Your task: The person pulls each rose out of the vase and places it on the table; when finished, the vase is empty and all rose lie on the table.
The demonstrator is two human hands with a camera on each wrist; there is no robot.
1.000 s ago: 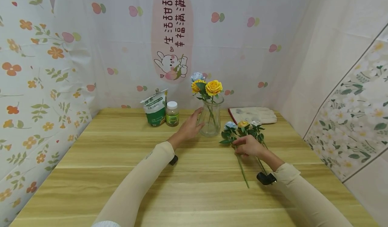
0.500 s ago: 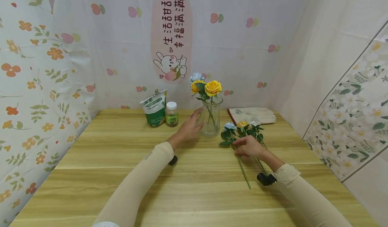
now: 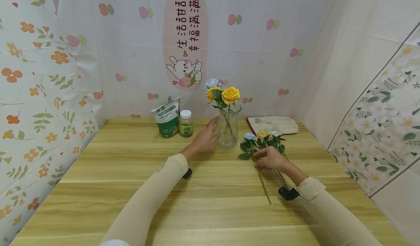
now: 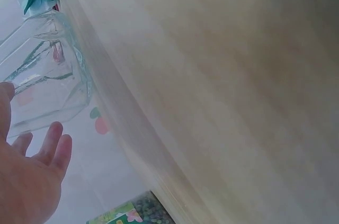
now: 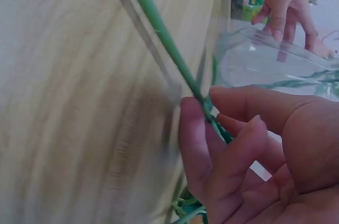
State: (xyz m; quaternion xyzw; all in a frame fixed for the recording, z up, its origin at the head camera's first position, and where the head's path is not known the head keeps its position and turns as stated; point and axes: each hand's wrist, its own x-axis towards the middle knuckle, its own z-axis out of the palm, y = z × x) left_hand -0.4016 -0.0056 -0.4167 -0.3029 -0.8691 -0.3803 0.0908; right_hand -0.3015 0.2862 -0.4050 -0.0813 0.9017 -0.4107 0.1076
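My left hand (image 3: 205, 138) is at the left side of a clear glass vase (image 3: 227, 138), its thumb and fingers loosely extended along the glass. Two yellow roses (image 3: 231, 95) and a light-blue rose (image 3: 212, 84) stand in the vase. To the right, my right hand (image 3: 270, 159) pinches the green stem (image 5: 164, 36) of a light-blue rose (image 3: 250, 137), just below its leaves. The stem slants toward the front of the table. Beside this flower lie a yellow rose (image 3: 262, 134) and a white rose (image 3: 276, 133), their stems partly hidden by the right hand.
A green-and-white pouch (image 3: 167, 122) and a white-lidded jar (image 3: 186, 125) stand left of the vase. Pale work gloves (image 3: 273, 125) lie at the back right. Printed curtains (image 3: 137, 56) rise behind the wooden table (image 3: 124, 195) and along both sides.
The blue rose's head under the right hand has shifted very slightly to the right. Both hands keep nearly the same place, and the vase stands where it was.
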